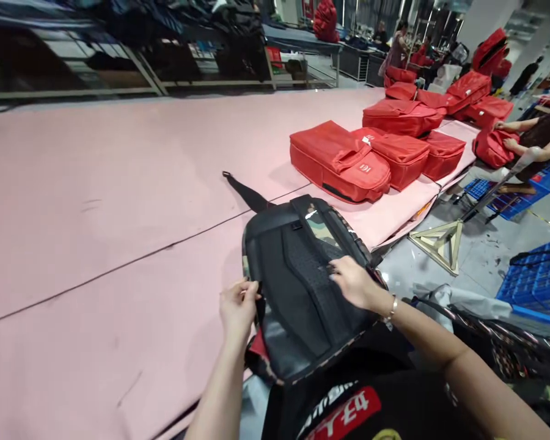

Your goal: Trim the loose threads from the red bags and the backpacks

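A black backpack (297, 287) with camouflage trim lies back-side up at the near edge of a long pink table (96, 201). One strap (250, 192) trails out across the pink surface. My left hand (237, 305) pinches the backpack's left edge, fingers closed on it. My right hand (352, 281) rests on the padded back panel, fingers curled onto the black mesh near a shoulder strap. A bracelet sits on my right wrist.
Several red bags (339, 160) lie in a row toward the far right of the table. A person (538, 137) sits at the right handling a red bag. Blue crates (538, 278) stand on the floor at right, with a metal stand (440, 241). Shelving lines the back.
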{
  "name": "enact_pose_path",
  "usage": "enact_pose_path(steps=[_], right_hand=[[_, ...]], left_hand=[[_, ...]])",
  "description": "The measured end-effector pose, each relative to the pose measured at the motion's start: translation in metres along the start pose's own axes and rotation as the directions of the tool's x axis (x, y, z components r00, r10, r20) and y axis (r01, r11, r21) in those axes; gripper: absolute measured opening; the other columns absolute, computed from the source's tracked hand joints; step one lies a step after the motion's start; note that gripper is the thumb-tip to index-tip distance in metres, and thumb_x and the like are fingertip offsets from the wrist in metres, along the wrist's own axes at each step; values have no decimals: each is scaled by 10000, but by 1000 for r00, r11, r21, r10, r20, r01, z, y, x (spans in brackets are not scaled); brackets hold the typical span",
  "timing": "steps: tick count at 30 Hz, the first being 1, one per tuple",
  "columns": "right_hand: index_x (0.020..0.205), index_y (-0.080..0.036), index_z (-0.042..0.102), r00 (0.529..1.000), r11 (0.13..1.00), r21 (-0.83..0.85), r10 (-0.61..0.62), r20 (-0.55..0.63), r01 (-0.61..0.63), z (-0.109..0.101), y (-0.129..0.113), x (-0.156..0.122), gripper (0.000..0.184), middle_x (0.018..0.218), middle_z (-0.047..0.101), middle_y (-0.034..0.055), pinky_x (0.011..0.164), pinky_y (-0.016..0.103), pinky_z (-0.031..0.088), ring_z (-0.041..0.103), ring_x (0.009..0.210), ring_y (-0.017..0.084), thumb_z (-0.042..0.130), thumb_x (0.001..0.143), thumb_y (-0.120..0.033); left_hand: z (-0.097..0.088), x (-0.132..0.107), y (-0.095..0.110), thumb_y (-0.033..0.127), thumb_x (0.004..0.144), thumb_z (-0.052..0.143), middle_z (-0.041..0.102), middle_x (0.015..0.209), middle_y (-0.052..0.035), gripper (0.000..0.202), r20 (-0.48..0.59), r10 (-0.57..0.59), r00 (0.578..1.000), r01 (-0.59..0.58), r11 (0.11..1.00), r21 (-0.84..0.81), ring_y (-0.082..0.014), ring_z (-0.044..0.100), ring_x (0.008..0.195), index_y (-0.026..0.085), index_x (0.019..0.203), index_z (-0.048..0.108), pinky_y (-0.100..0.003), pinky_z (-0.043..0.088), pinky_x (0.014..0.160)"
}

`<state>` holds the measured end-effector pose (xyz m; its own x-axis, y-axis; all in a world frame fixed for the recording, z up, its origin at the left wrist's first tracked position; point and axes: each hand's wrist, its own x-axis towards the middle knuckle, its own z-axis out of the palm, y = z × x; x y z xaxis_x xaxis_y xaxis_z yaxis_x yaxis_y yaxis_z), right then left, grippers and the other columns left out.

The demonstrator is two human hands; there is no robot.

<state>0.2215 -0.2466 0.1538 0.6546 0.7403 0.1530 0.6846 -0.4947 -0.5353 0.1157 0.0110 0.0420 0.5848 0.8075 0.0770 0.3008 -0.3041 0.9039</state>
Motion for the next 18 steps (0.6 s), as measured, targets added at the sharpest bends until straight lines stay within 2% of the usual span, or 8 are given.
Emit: enact_pose_path(steps=[1, 3, 5, 8, 11, 15, 18], right_hand=[[1140, -166, 579, 995, 998, -18, -53, 84, 55, 8, -14, 13, 271, 1001, 614, 76, 838, 295, 495, 604, 950, 183, 504, 893, -250], [1148, -239, 595, 972, 989, -107, -78, 221, 104, 25, -35, 36, 304, 983, 634, 43, 740, 297, 513, 635, 898, 199, 566, 869, -355], [1111, -241, 610, 955, 967, -210, -78, 287, 142, 39, -49, 55, 309, 972, 642, 44, 666, 297, 505, 650, 861, 215, 561, 864, -422], [1030, -175, 607, 947, 935, -284, -126, 294, 212, 56, -58, 71, 290, 969, 649, 60, 658, 294, 492, 647, 875, 223, 533, 883, -415], [1001, -148, 582, 941, 914, -317, -156, 299, 252, 65, -60, 75, 236, 984, 650, 66, 700, 303, 484, 633, 906, 220, 537, 891, -353], [997, -160, 565, 942, 899, -348, -163, 294, 265, 69, -61, 74, 178, 974, 647, 56, 726, 297, 466, 615, 915, 204, 547, 886, -297], [977, -176, 574, 943, 905, -341, -155, 294, 255, 71, -61, 76, 147, 948, 654, 43, 716, 308, 457, 609, 897, 205, 527, 894, -289]], left_hand=[[2, 1, -1, 521, 674, 535, 637, 858, -96, 367, -4, -9, 1000, 9, 1000, -20, -158, 560, 592, 156, 648, 563, -303, 478, 579], [4, 0, -3, 523, 666, 547, 635, 863, -103, 365, -9, -21, 1000, 21, 998, -57, -183, 578, 679, 160, 618, 551, -326, 490, 654], [3, -2, -3, 526, 656, 562, 632, 863, -102, 365, -8, -32, 999, 31, 995, -90, -198, 579, 732, 164, 609, 546, -342, 490, 702], [1, -6, -3, 528, 653, 563, 626, 841, -93, 373, 0, -52, 999, 51, 990, -135, -184, 560, 683, 155, 653, 570, -343, 487, 681], [2, -9, -2, 524, 649, 565, 618, 846, -88, 385, 8, -66, 998, 67, 983, -170, -157, 529, 615, 144, 705, 592, -329, 481, 633], [3, -11, 2, 506, 640, 590, 605, 945, -101, 357, -4, -66, 998, 64, 980, -190, -170, 543, 697, 150, 664, 578, -331, 485, 664], [2, -11, 5, 493, 629, 611, 600, 920, -90, 338, -10, -67, 998, 64, 979, -194, -180, 547, 743, 159, 637, 559, -325, 483, 679]])
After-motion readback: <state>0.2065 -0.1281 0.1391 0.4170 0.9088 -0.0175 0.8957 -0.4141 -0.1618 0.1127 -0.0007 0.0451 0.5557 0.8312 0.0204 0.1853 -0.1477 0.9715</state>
